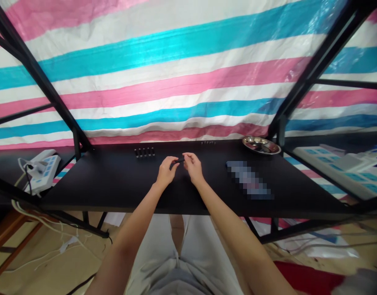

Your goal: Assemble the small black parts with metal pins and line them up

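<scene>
Over the middle of the black table (114, 180), my left hand (167, 170) pinches one end of a small dark tube (179, 161). My right hand (193, 167) has its fingers closed about the other end, which they partly hide. The tube lies roughly level between the two hands. To the left of them, several short black tubes with pale ends (144, 152) stand in a row. Beyond my right hand, several tiny silvery pieces (208, 143) are lined up near the back edge.
A round shiny metal dish (261, 146) sits at the back right, with a blurred-out blue item (248, 180) in front of it. White power strips (46, 174) with cables lie at the left. Black metal frame posts (37, 78) and a striped sheet (176, 90) stand around the table.
</scene>
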Demonstrator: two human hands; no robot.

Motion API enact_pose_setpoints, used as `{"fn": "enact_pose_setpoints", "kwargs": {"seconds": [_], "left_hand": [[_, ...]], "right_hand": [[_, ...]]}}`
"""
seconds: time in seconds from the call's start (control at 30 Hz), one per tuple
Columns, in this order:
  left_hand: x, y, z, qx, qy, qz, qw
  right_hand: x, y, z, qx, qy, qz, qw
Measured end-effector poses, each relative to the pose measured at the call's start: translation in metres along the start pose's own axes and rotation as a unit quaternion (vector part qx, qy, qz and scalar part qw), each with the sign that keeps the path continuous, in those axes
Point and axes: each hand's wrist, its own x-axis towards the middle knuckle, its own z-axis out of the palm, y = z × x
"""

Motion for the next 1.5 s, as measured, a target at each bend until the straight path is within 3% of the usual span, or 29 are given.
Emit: {"fn": "enact_pose_setpoints", "kwargs": {"seconds": [0.1,0.2,0.37,0.53,0.7,0.93,1.23,1.5], "left_hand": [[0.009,0.022,-0.011,-0.023,0.009,-0.019,1.0],[0.025,0.049,-0.028,-0.074,0.036,-0.013,0.997],[0.049,0.097,-0.066,-0.057,0.055,0.055,0.995],[0.058,0.125,-0.096,-0.009,0.036,0.122,0.992],[0.058,0.127,-0.103,0.028,0.04,0.138,0.989],[0.056,0.118,-0.09,0.037,0.017,0.106,0.994],[0.06,0.114,-0.082,0.157,0.038,0.08,0.984],[0.066,0.115,-0.074,0.013,0.044,-0.007,0.999]], "right_hand": [[-0.004,-0.026,0.003,0.071,0.001,0.022,0.997],[-0.003,-0.063,0.009,0.115,0.009,-0.003,0.993],[-0.001,-0.124,0.016,0.118,-0.022,-0.076,0.99],[-0.009,-0.158,0.018,0.091,-0.057,-0.134,0.985],[-0.014,-0.166,0.022,0.064,-0.063,-0.159,0.983],[-0.01,-0.164,0.024,0.05,-0.057,-0.167,0.983],[-0.002,-0.155,0.028,0.057,-0.06,-0.149,0.985],[-0.001,-0.151,0.028,0.056,-0.049,-0.14,0.987]]}}
